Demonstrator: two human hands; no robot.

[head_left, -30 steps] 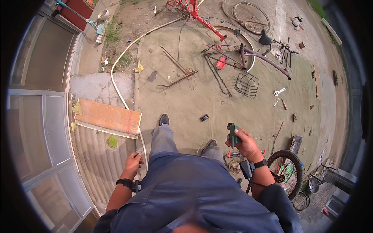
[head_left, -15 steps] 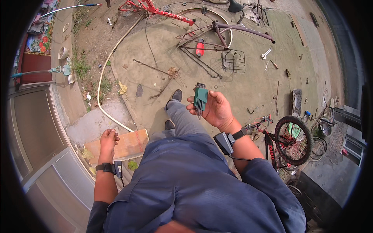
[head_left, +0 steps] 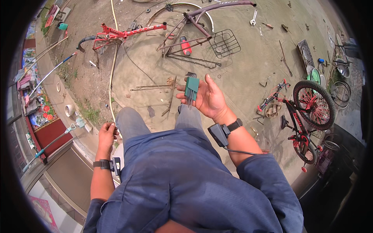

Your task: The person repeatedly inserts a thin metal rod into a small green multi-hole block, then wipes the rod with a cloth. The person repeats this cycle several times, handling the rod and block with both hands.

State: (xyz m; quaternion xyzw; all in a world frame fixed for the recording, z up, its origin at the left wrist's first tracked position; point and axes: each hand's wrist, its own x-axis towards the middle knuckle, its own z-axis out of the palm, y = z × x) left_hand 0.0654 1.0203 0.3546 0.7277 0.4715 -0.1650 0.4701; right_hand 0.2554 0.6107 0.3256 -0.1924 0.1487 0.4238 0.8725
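My right hand [head_left: 211,98], palm turned up, carries a hex key set [head_left: 191,89] in a green holder. Its grey keys stick out above and below the holder, and my fingers lie behind it with the thumb spread away. Down by my left thigh, my left hand [head_left: 108,134] is loosely curled, and nothing shows in it. Ahead on the ground lie a purple-brown bicycle frame [head_left: 197,24] with its chain, a red bicycle frame [head_left: 126,33] and a small red object [head_left: 185,46].
A black wire basket [head_left: 225,44] lies beside the purple-brown frame. Farther right are a wrench [head_left: 253,18] and a screwdriver [head_left: 267,25]. A red-and-black bicycle [head_left: 297,120] lies to my right. A pale hose [head_left: 113,66] runs along the left, near thin metal rods [head_left: 151,87].
I have stepped forward and turned, so the frames and basket shift left and the red-and-black bicycle shows more fully. The hex key set stays in my right hand.
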